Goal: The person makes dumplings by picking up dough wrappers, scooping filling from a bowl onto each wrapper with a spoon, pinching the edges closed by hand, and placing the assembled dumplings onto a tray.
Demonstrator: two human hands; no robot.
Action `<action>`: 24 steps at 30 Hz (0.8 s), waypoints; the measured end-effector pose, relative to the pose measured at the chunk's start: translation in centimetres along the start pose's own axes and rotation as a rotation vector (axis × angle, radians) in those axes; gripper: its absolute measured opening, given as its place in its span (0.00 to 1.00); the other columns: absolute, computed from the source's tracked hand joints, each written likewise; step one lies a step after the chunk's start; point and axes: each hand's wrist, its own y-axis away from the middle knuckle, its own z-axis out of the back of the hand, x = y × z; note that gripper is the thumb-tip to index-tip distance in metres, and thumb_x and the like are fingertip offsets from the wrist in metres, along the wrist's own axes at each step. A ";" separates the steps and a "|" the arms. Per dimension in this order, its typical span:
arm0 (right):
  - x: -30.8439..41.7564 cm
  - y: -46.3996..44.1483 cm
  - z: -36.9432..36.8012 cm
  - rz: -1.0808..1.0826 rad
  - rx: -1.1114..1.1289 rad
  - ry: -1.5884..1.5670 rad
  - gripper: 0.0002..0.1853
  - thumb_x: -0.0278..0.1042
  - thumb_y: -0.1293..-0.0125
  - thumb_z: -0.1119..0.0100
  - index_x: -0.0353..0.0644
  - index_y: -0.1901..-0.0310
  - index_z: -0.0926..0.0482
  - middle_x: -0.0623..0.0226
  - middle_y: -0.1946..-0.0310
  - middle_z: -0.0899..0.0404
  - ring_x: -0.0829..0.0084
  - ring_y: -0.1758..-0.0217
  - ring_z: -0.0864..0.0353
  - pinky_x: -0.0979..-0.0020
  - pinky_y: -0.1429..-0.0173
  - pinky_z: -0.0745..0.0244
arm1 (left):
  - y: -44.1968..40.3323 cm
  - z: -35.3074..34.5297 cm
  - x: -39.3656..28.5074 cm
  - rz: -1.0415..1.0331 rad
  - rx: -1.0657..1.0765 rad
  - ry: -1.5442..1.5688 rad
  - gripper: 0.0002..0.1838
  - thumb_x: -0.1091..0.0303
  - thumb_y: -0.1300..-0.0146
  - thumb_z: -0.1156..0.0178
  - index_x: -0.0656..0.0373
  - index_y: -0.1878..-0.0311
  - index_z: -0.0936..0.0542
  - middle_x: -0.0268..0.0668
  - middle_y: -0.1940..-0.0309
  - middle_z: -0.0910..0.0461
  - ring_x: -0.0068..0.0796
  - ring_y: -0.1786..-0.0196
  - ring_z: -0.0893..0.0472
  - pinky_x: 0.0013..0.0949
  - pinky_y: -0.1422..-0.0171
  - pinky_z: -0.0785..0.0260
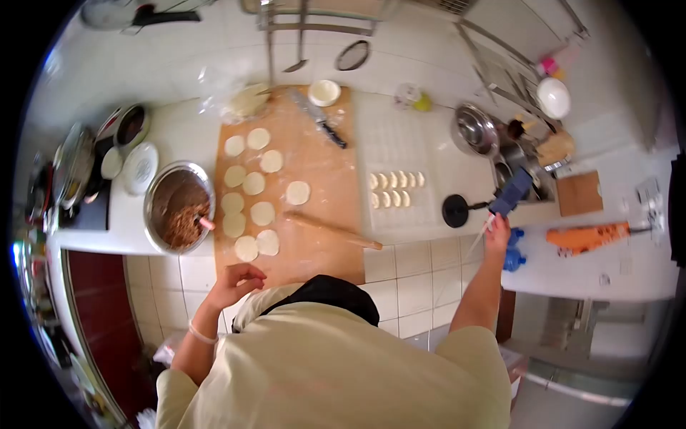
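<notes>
My left hand (239, 282) is at the near left edge of the wooden board (321, 257), its fingers curled, with nothing visible in them. Out to the right, my right hand (498, 232) grips the lower end of a dark phone (510, 193) beside a round black stand (455, 211). Several flat dough rounds (262, 213) lie on the board's left half, one (298, 192) nearer the middle. A rolling pin (332, 229) rests slanted across the board. Left of the board, a metal bowl (159, 191) holds brown filling and a pink-handled utensil (206, 223).
A knife (319, 118), a small white bowl (324, 93) and a plastic bag (245, 101) lie at the board's back. Two rows of dumplings (391, 199) sit on a clear tray (400, 150) to its right. Metal pots (474, 130) stand farther right; plates (141, 169) at left.
</notes>
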 end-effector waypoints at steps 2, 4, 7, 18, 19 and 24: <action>-2.5 -0.5 1.0 -0.028 0.034 -0.054 0.19 0.38 0.35 0.40 0.52 0.43 0.31 0.68 0.51 0.22 0.70 0.45 0.24 0.59 0.46 0.28 | 1.3 -0.7 -0.8 0.035 -0.023 -0.031 0.07 0.77 0.40 0.39 0.67 0.58 0.20 0.36 0.65 0.18 0.25 0.59 0.18 0.28 0.51 0.26; 6.3 -0.6 2.1 0.086 0.008 -0.014 0.18 0.38 0.34 0.41 0.53 0.45 0.31 0.70 0.51 0.22 0.72 0.44 0.24 0.58 0.44 0.29 | -2.2 -3.3 2.6 -0.043 0.021 0.080 0.08 0.76 0.41 0.38 0.67 0.58 0.20 0.36 0.65 0.18 0.24 0.60 0.19 0.27 0.51 0.26; 2.3 0.5 -0.9 0.039 0.000 -0.084 0.17 0.39 0.33 0.41 0.54 0.45 0.31 0.72 0.50 0.23 0.73 0.42 0.25 0.56 0.42 0.31 | 0.1 -1.1 1.6 -0.007 -0.056 0.069 0.08 0.76 0.40 0.39 0.67 0.58 0.20 0.36 0.65 0.18 0.23 0.60 0.19 0.27 0.51 0.26; -1.1 9.7 -20.2 0.795 0.109 0.298 0.15 0.28 0.37 0.41 0.38 0.48 0.25 0.66 0.56 0.23 0.73 0.53 0.24 0.73 0.47 0.28 | 1.7 0.1 4.1 0.041 -0.130 0.350 0.09 0.77 0.37 0.43 0.68 0.55 0.23 0.37 0.63 0.19 0.25 0.59 0.19 0.27 0.50 0.27; -1.3 15.4 -27.4 0.524 0.282 0.462 0.17 0.23 0.39 0.43 0.39 0.47 0.26 0.69 0.55 0.23 0.74 0.53 0.24 0.73 0.46 0.29 | 1.3 0.6 3.9 0.064 -0.092 0.346 0.08 0.77 0.38 0.43 0.68 0.55 0.22 0.36 0.63 0.19 0.24 0.58 0.20 0.27 0.50 0.27; -17.8 18.8 -43.7 0.592 0.798 1.120 0.34 0.37 0.53 0.26 0.42 0.42 0.28 0.53 0.49 0.24 0.62 0.51 0.21 0.64 0.46 0.25 | 0.5 3.1 2.2 0.003 0.027 0.151 0.09 0.76 0.39 0.41 0.66 0.56 0.21 0.35 0.62 0.19 0.22 0.58 0.20 0.28 0.52 0.26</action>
